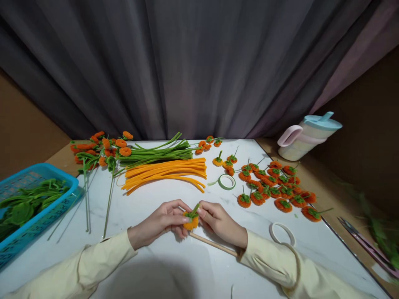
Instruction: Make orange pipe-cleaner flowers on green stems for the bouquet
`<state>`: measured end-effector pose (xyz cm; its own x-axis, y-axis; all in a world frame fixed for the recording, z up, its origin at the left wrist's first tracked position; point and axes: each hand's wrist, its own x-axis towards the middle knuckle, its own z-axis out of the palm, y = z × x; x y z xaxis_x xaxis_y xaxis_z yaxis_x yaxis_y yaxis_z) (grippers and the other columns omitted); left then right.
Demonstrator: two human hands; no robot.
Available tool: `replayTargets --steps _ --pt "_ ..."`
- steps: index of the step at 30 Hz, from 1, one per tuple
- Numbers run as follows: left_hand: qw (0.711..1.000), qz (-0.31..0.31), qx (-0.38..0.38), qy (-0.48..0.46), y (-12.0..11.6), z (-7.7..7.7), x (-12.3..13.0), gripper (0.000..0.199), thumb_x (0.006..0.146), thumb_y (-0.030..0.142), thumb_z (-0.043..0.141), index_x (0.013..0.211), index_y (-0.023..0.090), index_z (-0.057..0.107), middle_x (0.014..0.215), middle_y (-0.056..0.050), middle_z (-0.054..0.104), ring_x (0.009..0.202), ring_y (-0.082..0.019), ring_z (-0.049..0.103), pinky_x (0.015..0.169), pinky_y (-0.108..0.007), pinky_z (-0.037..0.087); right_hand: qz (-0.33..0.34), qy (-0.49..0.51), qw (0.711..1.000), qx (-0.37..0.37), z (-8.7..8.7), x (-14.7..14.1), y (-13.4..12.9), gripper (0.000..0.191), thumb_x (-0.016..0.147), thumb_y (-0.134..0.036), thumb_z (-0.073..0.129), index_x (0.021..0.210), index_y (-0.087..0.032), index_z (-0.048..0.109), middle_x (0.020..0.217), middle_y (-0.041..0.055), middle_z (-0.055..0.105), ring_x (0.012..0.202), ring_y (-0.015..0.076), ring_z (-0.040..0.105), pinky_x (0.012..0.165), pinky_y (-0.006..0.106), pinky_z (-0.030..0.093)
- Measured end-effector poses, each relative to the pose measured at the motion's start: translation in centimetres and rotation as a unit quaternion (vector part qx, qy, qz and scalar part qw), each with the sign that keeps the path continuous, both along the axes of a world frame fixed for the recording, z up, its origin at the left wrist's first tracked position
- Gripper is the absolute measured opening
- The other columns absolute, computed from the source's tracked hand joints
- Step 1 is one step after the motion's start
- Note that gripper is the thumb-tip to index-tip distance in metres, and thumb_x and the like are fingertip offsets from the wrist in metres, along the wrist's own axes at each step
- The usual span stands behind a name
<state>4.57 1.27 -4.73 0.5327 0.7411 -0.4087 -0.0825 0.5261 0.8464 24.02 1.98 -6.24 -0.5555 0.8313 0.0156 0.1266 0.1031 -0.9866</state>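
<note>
My left hand (170,219) grips a small yellow-orange fuzzy flower (190,222) with a green top, near the middle of the white table. On the flower's other side, my right hand (220,222) pinches its green stem piece. A thin wooden stick (215,244) lies beneath my right hand, slanting down to the right. Behind my hands are a bundle of orange fuzzy stems (165,172) and a bundle of green ones (158,154). A roll of green tape (226,182) lies beyond my right hand.
A blue basket (70,182) of green leaves stands at the left. Orange flowers on stems (107,149) lie back left; many orange flower heads (270,180) spread at the right. A white ring (282,233) lies by my right sleeve. A pitcher (307,139) and pink-handled pliers (364,243) are far right.
</note>
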Motion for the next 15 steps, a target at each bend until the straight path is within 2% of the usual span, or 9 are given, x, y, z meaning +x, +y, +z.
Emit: replayTargets --steps 7,15 --pt "1.000 -0.009 -0.003 -0.001 0.10 0.13 -0.19 0.031 0.069 0.028 0.072 0.090 0.014 0.056 0.062 -0.003 0.065 0.050 -0.013 0.062 0.053 -0.023 0.049 -0.013 0.036 0.996 -0.076 0.31 0.05 -0.16 0.047 0.086 -0.059 0.046 0.063 -0.018 0.043 0.047 -0.0067 0.040 0.045 0.0072 0.033 0.046 0.022 0.025" --pt "1.000 -0.023 0.002 -0.018 0.18 -0.48 -0.50 0.026 0.073 0.026 0.069 0.092 0.014 0.057 0.064 -0.005 0.067 0.053 -0.014 0.063 0.053 -0.023 0.050 0.007 0.047 0.995 -0.087 0.70 0.15 -0.14 0.045 0.084 -0.057 0.051 0.064 -0.017 0.045 0.049 -0.0066 0.040 0.046 0.0068 0.034 0.047 0.023 0.024"
